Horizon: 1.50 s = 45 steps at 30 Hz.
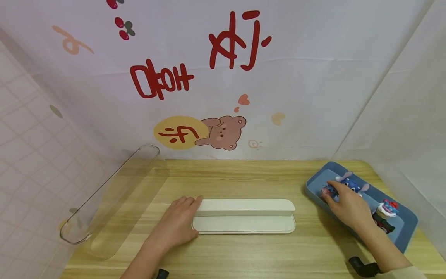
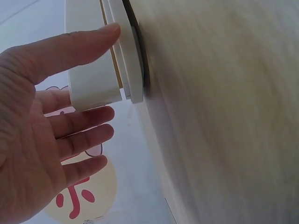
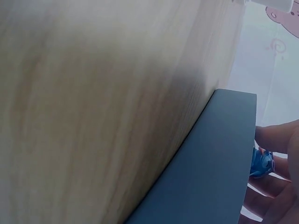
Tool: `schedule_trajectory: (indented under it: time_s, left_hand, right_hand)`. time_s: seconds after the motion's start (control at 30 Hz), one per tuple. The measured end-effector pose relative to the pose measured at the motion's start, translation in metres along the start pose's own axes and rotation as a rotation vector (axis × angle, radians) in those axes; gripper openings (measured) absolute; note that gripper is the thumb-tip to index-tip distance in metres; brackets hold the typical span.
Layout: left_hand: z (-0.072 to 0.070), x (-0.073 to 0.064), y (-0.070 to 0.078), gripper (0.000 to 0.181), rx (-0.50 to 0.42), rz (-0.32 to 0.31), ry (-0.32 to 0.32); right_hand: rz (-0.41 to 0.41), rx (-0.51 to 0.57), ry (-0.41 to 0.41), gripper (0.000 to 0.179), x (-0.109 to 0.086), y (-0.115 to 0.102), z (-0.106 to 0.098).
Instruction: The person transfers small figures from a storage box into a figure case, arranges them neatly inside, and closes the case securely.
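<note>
A long white two-tier stand (image 1: 244, 224) lies on the wooden table in the head view. My left hand (image 1: 179, 223) grips its left end, thumb at the front and forefinger behind; the other fingers stick out past the end in the left wrist view. On the right, my right hand (image 1: 348, 203) reaches into a blue tray (image 1: 407, 224). Its thumb and fingers pinch a small blue figurine (image 3: 262, 163), partly hidden by the hand. Close behind the fingers sits a larger blue figurine (image 1: 350, 184) with big ears. Another figurine (image 1: 387, 208) with a red top lies nearer the tray's front.
A clear plastic cover (image 1: 122, 205) stands at the left of the wooden table (image 1: 223, 255), near the tiled-pattern side sheet. White printed sheeting (image 1: 306, 85) closes off the back and the right side. Black wrist mounts (image 1: 364, 267) show at the bottom edge.
</note>
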<state>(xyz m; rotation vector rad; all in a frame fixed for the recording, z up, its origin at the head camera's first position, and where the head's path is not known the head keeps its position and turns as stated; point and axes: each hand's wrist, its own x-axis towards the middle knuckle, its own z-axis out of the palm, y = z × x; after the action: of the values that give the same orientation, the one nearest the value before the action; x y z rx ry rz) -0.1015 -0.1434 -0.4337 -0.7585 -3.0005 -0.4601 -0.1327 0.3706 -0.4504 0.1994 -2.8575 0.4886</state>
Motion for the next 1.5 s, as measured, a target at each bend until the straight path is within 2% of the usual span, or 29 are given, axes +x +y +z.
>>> schedule_trajectory:
  time_s: [0.5, 0.8, 1.0, 1.23, 1.5]
  left_hand:
    - [0.000, -0.002, 0.000, 0.097, -0.040, -0.038, -0.033]
    - [0.001, -0.002, 0.000, 0.098, -0.050, -0.030, -0.017]
    - [0.001, -0.001, 0.000, 0.098, -0.048, -0.026, -0.003]
    - [0.000, -0.002, 0.002, 0.098, -0.036, -0.029, -0.002]
    - [0.001, -0.002, 0.003, 0.095, -0.017, -0.006, 0.011]
  right_hand:
    - [-0.028, 0.061, 0.014, 0.041, 0.001, 0.001, -0.004]
    - [-0.004, 0.115, 0.018, 0.045, -0.001, -0.001, -0.013]
    - [0.007, 0.102, 0.011, 0.046, 0.002, -0.010, -0.025]
    - [0.020, 0.090, 0.045, 0.046, 0.002, -0.026, -0.033]
    - [-0.052, 0.113, 0.146, 0.043, 0.002, -0.041, -0.036]
